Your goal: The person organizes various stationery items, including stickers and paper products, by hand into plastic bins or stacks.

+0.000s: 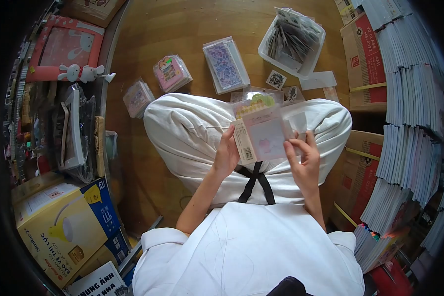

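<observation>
Above my lap, a pale pink memo pad point(269, 138) with a cream barcode flap is held up in both hands. My left hand point(225, 153) grips its left edge, thumb along the barcode side. At the other side, the fingers of my right hand point(303, 155) are pinched on the pad's right edge and a clear plastic sleeve point(295, 120) there. Behind the pad's top shows a card with yellow and green shapes point(255, 104). Small black-and-white sticker squares point(276, 79) lie on the floor just beyond my knees.
A white plastic bin point(301, 69) packed with flat packets stands at the far right. Stacks of purple packets point(225, 65), pink packets point(171, 74) and smaller packets point(138, 98) sit on the wooden floor. Cartons point(362, 64) and piled notebooks point(409, 93) line the right; a lamp box point(64, 232) is left.
</observation>
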### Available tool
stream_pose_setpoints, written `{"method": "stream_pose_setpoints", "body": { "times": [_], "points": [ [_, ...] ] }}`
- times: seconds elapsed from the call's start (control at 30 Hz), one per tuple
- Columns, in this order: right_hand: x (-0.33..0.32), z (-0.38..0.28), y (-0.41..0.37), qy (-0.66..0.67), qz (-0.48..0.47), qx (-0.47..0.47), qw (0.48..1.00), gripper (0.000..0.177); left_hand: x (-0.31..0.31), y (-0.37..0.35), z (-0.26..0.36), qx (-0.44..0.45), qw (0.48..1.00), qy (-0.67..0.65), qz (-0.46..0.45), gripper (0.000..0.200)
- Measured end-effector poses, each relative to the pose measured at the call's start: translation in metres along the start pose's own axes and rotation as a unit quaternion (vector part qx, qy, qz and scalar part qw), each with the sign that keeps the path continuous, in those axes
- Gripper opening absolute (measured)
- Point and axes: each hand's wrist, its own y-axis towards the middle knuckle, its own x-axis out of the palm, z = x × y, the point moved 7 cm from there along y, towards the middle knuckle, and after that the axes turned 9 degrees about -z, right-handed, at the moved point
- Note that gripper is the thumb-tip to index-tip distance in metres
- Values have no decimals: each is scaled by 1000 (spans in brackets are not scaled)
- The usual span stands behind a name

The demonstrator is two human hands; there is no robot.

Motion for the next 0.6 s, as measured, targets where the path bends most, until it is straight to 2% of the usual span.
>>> {"method": "stream_pose_setpoints", "body": {
  "times": [0.07, 0.17, 0.33, 0.43, 0.57, 0.6],
  "points": [
    [6, -4, 1, -26, 1, 15, 1000, 13, 5, 0, -1, 16, 1000, 5, -2, 53],
    [9, -4, 1, -74, -3, 20, 997, 14, 11, -3, 5, 56, 977, 208, -8, 54],
    [11, -3, 4, -92, -45, 3, 995, 14, 13, -3, 5, 73, 974, 212, -14, 51],
    [5, 11, 4, -42, -60, 15, 997, 13, 12, -3, 7, 75, 980, 186, -13, 49],
    [-25, 5, 5, -74, 8, 47, 996, 17, 2, -4, 21, 101, 976, 192, 21, 46],
    [-32, -2, 6, -97, 11, 67, 993, 20, 0, -3, 27, 123, 963, 236, 30, 46]
  ]
}}
